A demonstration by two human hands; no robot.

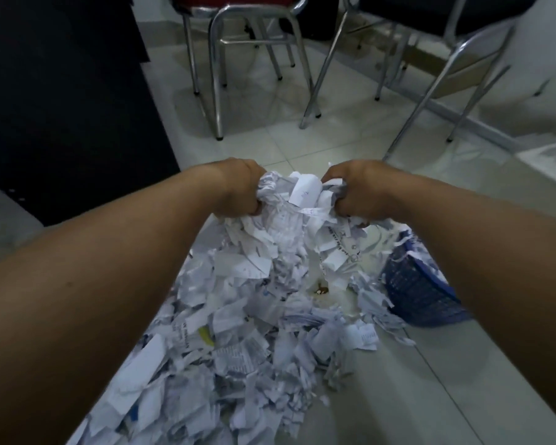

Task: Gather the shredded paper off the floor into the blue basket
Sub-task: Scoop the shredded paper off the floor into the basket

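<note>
**Kid:** Where is the paper?

**Helper:** Most of the shredded paper [238, 332] lies in a heap on the floor [463, 364]. The blue basket [418, 293] sits just beside it, on the right.

**Kid:** And the hands?

**Helper:** The left hand [238, 187] and right hand [357, 194] have their fingers curled tight round one big bunch [289, 203], held above the heap.

**Kid:** What now?

**Helper:** I think you keep squeezing and carry it low over the basket. Then you let go. Loose bits hang down and may drop.

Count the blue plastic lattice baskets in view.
1: the blue plastic lattice basket, on the floor right of the white shredded paper pile, partly hidden by the right forearm.
</note>
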